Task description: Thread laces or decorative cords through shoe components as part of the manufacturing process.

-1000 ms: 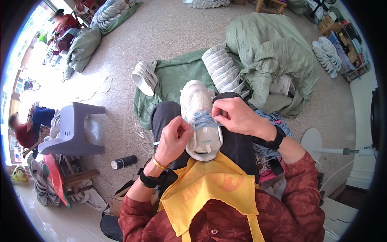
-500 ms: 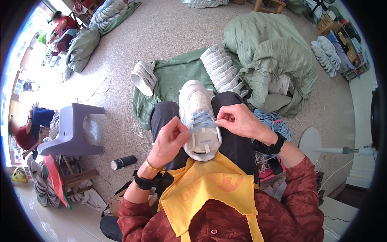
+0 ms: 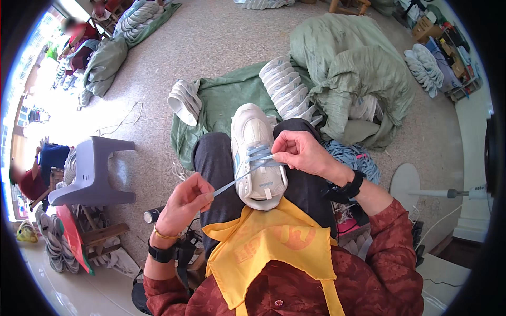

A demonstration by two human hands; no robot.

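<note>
your white sneaker (image 3: pixel 256 152) rests on your lap, long axis running 12 to 6, toe at 12. your right hand (image 3: pixel 300 152) pinches the blue lace (image 3: pixel 247 174) at its eyelets; your left hand (image 3: pixel 184 203) pinches the lace end, now drawn farther toward 8 than before.

Shoe (image 3: pixel 257 152) heel behind yellow apron (image 3: pixel 269 247)

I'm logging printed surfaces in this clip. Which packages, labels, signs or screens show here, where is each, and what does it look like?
Heel tab: small white strip at the back of the white shoe on the lap, between the left hand and the right hand.
Apron print: faint round orange mark on the yellow bib.
Cardboard boxes: brown, far upper right by shelves.
No screens or signs visible.
</note>
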